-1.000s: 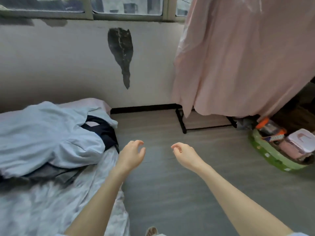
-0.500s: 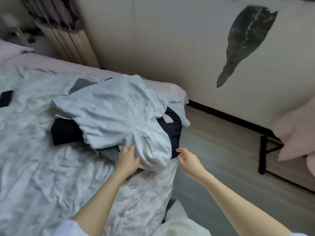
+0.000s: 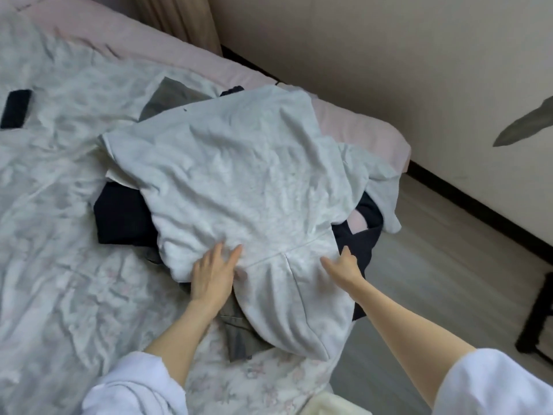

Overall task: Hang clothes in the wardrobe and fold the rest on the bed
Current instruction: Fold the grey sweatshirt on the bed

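- Compared with half a second ago, the view is closer to the bed [image 3: 54, 265] and looks more steeply down on it; the pile of clothes now fills the middle of the frame, and both hands have come forward onto it.
- At the far left edge, a small black object [image 3: 15, 108] lies on the wrinkled floral sheet; I cannot tell what it is.
- Left of centre, a dark navy garment [image 3: 122, 217] shows from under the pile, and a grey garment [image 3: 239, 333] lies below it, near the bottom middle.
- The left hand [image 3: 211, 278] rests flat on the lower edge of the light grey hoodie [image 3: 239, 175], fingers straight and a little spread, not gripping.
- The hoodie lies on top of the pile in the centre, its hood hanging toward the bottom of the frame.
- The right hand [image 3: 344, 266] touches the hoodie at the hood seam with fingers extended; earlier it was only beside the cloth.
- To the right, the bed edge drops to the wooden floor [image 3: 434, 295], an open strip between bed and wall [image 3: 389, 70].
- At the far right edge stands a black metal frame [image 3: 538, 319].
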Motion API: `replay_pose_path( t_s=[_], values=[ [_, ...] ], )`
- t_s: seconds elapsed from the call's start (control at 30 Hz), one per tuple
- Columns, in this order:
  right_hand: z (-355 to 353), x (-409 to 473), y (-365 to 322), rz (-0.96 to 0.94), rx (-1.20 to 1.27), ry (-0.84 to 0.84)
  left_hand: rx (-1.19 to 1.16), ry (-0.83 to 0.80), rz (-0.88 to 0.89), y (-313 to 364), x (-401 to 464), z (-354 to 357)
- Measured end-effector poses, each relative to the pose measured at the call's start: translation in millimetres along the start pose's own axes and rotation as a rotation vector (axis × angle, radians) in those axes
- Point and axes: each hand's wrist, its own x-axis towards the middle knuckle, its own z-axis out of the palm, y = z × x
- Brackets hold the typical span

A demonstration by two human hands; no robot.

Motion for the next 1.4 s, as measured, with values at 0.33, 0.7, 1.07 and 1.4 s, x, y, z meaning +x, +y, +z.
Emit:
replay_pose_path(
  t_s=[0.33,0.7,1.07,1.4],
  values=[
    [-17.0,-58.4,-7.7,-0.519,0.105,0.295,-0.133,-0.239,0.208,16.7,-21.1,-25.4],
    [-53.0,-260.1,91.6,-0.965,0.114,0.777,-0.311,0.388,0.257,108.3,-133.2,-84.2],
    [-112.4,-465.3,232.0,-0.942,0.349,1.312,-0.599,0.521,0.604,270.2,-318.0,-149.8],
    [-117.5,-549.1,304.1,-1.173,0.317,1.268,-0.998,0.427,0.802,344.5,-450.2,-159.7]
  ],
)
